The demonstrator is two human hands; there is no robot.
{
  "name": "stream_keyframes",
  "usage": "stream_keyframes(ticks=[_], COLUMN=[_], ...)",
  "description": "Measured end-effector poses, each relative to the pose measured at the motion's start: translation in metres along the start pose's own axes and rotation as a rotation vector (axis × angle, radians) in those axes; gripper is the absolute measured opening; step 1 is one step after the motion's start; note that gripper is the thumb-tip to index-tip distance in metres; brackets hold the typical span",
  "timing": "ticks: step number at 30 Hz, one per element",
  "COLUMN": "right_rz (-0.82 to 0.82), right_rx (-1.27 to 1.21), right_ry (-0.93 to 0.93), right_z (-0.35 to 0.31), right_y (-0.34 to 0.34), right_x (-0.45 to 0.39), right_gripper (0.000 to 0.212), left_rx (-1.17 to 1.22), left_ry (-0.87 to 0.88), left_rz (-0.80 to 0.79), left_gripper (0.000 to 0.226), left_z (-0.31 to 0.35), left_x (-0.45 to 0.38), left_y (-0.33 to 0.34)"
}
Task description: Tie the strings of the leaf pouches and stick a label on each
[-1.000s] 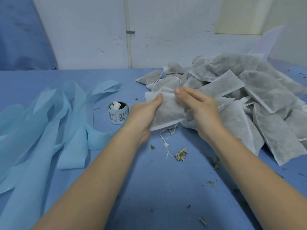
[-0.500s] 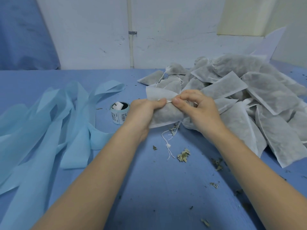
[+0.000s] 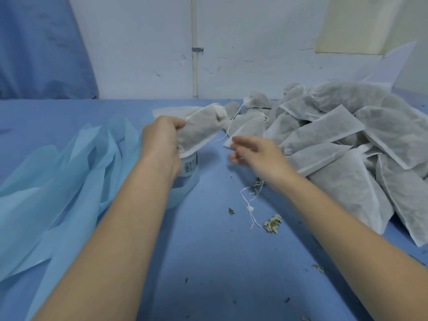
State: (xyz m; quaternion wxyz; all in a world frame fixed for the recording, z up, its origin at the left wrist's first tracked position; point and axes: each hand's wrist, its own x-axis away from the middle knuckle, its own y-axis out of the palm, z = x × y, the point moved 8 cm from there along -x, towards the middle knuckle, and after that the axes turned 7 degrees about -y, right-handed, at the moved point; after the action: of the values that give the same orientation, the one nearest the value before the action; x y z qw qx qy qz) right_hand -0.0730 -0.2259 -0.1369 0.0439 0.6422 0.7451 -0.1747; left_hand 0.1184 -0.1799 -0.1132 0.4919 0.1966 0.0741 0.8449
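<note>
My left hand [image 3: 161, 140] grips a white leaf pouch [image 3: 201, 128] by its bottom end and holds it up above the label roll [image 3: 190, 165]. The pouch's gathered neck points right, and a thin string trails from it. My right hand [image 3: 252, 150] hovers just to the right of the pouch with its fingers loosely spread and blurred, holding nothing that I can see. A big heap of leaf pouches [image 3: 347, 140] lies at the right on the blue table [image 3: 208, 262]. The label roll is mostly hidden behind my left wrist and the held pouch.
Long light-blue backing strips [image 3: 58, 186] sprawl over the table's left side. A loose white string [image 3: 251, 205] and bits of dried leaf [image 3: 273, 223] lie near my right forearm. A white wall with a pipe [image 3: 195, 47] closes off the far edge.
Both hands were pinching the pouch's neck in front of the heap. Now the left hand has carried the pouch leftward over the label roll, and the right hand has let go.
</note>
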Motion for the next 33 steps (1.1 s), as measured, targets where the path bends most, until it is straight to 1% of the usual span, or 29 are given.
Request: stream_keyframes(ticks=[2,3,6,7,10,11,13,16,18,20,23,24,26,28,29,31,33], right_rz=[-0.128,-0.178,-0.251,-0.265,-0.327,-0.349,-0.384,-0.424,-0.422,-0.386,-0.352,-0.337,-0.307,-0.267,-0.245,-0.214,-0.22], right_rx=[0.197,0.254,0.293,0.322,0.483,0.502,0.464,0.397,0.381,0.381,0.423,0.431,0.429,0.414,0.396,0.37,0.35], right_ry=[0.004,0.0,-0.015,-0.041,-0.158,-0.188,-0.202,-0.162,-0.156,-0.156,-0.188,-0.197,-0.213,-0.195,-0.181,-0.148,-0.097], right_z=[0.009,0.011,0.011,0.009,-0.001,-0.003,-0.001,0.004,0.005,0.004,0.001,0.0,-0.002,0.0,0.003,0.006,0.01], right_y=[0.018,0.027,0.048,0.055,0.073,0.078,0.086,0.096,0.101,0.1,0.096,0.092,0.085,0.079,0.077,0.072,0.066], right_x=[-0.004,-0.006,-0.015,-0.018,-0.024,-0.025,-0.025,-0.024,-0.023,-0.023,-0.021,-0.02,-0.018,-0.016,-0.016,-0.014,-0.01], right_gripper=[0.032,0.035,0.046,0.049,0.061,0.065,0.07,0.067,0.061,0.057,0.061,0.058,0.044,0.041,0.043,0.053,0.064], left_rx=[0.038,0.062,0.108,0.117,0.126,0.123,0.111,0.088,0.062,0.019,-0.126,-0.196,-0.351,-0.435,-0.445,-0.463,-0.47], left_ry=[-0.004,-0.008,-0.04,-0.039,-0.024,-0.02,-0.015,-0.026,-0.024,-0.006,0.072,0.101,0.129,0.111,0.099,0.094,0.103], left_rz=[0.02,0.016,0.001,0.006,0.033,0.045,0.063,0.062,0.067,0.088,0.17,0.185,0.184,0.144,0.13,0.127,0.139], left_gripper=[0.011,0.014,0.029,0.03,0.021,0.02,0.017,0.012,0.014,0.013,0.011,0.015,0.026,0.032,0.032,0.032,0.032], left_z=[0.006,0.008,0.008,0.009,0.011,0.012,0.012,0.009,0.008,0.007,0.011,0.012,0.009,0.002,-0.002,-0.003,-0.003], left_x=[-0.004,-0.006,-0.009,-0.009,-0.009,-0.01,-0.011,-0.01,-0.008,-0.008,-0.01,-0.012,-0.016,-0.019,-0.02,-0.022,-0.022], left_y=[-0.012,-0.017,-0.023,-0.024,-0.026,-0.027,-0.029,-0.027,-0.026,-0.025,-0.029,-0.028,-0.023,-0.015,-0.012,-0.01,-0.011])
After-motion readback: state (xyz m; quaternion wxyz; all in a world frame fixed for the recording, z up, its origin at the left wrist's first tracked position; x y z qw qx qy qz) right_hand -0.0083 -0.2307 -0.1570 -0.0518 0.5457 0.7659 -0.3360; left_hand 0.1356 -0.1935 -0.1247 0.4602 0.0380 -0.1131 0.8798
